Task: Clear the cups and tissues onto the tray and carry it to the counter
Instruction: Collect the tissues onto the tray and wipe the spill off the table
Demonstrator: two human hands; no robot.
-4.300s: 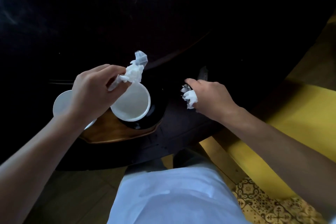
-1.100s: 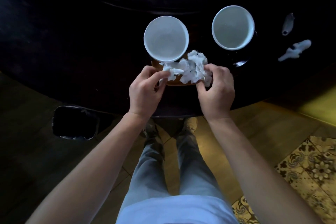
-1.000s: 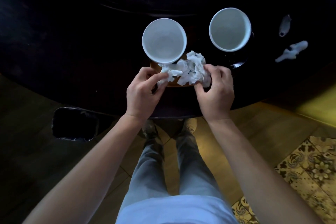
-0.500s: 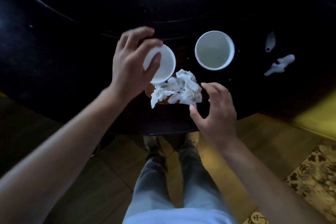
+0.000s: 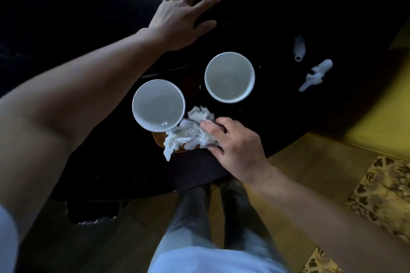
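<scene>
The left arm stretches far forward, its hand (image 5: 182, 13) flat and palm down with all fingers spread wide, holding nothing. The right hand (image 5: 235, 142) sits nearer the body, wrist bent, fingertips (image 5: 205, 125) curled down and pressing loosely

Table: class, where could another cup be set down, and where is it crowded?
Bare: between the right cup and the two tissue scraps; also left of the left cup. Crowded: cups, tissue heap, right hand.
</scene>
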